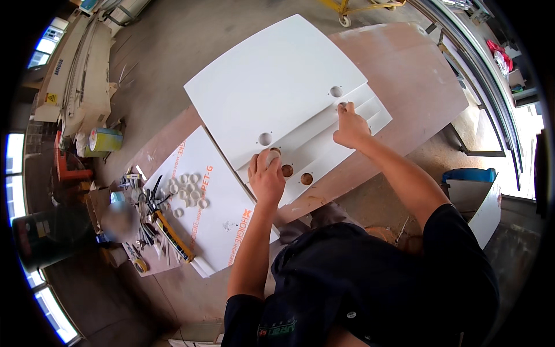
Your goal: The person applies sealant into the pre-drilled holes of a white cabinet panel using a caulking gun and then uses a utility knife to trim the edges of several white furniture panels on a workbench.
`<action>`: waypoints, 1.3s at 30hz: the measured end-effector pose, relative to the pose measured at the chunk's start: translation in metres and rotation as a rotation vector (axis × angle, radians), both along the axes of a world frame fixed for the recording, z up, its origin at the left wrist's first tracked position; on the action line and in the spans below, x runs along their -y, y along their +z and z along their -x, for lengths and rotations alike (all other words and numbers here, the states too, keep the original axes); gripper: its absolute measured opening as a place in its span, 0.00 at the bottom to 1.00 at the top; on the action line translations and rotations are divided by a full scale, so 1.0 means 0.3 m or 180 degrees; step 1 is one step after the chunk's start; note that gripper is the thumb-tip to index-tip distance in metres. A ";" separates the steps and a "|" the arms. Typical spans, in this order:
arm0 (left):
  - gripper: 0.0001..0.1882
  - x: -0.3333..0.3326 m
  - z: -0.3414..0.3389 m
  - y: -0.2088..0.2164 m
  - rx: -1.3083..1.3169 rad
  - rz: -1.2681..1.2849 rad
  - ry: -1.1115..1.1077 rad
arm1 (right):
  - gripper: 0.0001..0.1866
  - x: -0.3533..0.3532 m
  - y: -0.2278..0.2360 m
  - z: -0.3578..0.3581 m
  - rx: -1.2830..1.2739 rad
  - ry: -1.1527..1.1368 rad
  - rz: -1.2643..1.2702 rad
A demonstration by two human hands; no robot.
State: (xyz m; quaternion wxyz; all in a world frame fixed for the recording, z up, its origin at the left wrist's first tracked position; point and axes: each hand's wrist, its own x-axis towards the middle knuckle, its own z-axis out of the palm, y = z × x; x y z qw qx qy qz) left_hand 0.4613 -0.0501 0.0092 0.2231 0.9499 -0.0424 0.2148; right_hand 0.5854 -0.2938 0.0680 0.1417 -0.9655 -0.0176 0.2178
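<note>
Touching white panels [272, 81]: one left hand [267, 180], one right hand [352, 127].

a workshop, with beige machinery [87, 81], a caulking gun [174, 237], a concrete floor [159, 52]

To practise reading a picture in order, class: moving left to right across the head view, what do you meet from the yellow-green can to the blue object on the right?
Yellow-green can → group of small white rings → left hand → right hand → blue object.
</note>
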 end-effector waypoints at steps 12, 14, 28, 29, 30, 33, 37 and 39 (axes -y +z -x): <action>0.12 0.062 0.003 0.003 -0.0391 -0.0219 0.0395 | 0.41 0.020 -0.030 0.005 0.0015 0.0051 0.0082; 0.15 0.064 0.006 0.015 -0.0273 -0.0396 0.0195 | 0.41 0.024 -0.033 0.004 0.0007 0.0077 0.0053; 0.16 0.048 0.014 0.024 -0.0582 -0.1185 -0.0443 | 0.41 0.019 -0.016 0.004 0.0006 0.0143 0.0071; 0.16 0.054 0.007 0.025 -0.0708 -0.1135 -0.0445 | 0.41 0.023 -0.023 0.005 0.0042 0.0187 0.0101; 0.15 0.061 -0.002 0.026 -0.0834 -0.1086 -0.0445 | 0.41 0.026 -0.029 0.004 0.0079 0.0232 0.0130; 0.14 0.070 0.001 0.021 -0.1013 -0.1078 -0.0458 | 0.41 0.031 -0.035 0.001 0.0050 0.0269 0.0152; 0.13 0.077 0.006 0.002 -0.0869 -0.1164 -0.0423 | 0.42 0.028 -0.049 -0.001 0.0056 0.0241 0.0181; 0.13 0.062 0.008 -0.013 -0.0796 -0.1076 -0.0593 | 0.41 0.017 -0.068 0.006 0.0208 0.0098 0.0129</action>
